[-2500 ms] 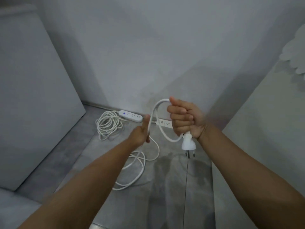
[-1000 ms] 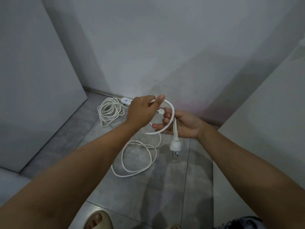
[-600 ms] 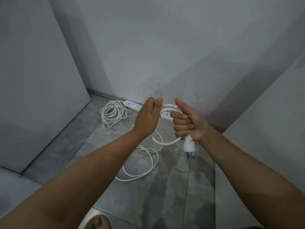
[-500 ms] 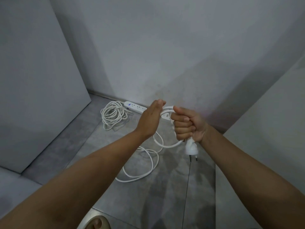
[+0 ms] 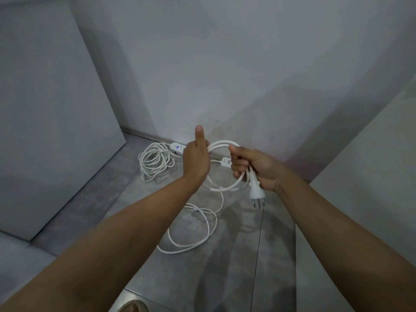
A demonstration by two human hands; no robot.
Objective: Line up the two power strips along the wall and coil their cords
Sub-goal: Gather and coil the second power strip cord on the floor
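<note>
Two power strips (image 5: pixel 177 147), one coiled cord (image 5: pixel 155 163), right fingers (image 5: pixel 239 164) clasping second cord (image 5: pixel 225 188), left fingers hidden.

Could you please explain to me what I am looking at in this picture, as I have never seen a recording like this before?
There is no machine here: a camera worn on a person's head looks forward and down at their two bare arms. The right hand grips a few loops of white cord, and its plug hangs below the fist. The left hand, thumb up, meets the same loop; its fingers are hidden. On the grey tiled floor, one power strip lies by the wall beside a coiled cord; a second strip peeks between the hands, and loose cord trails below.
</note>
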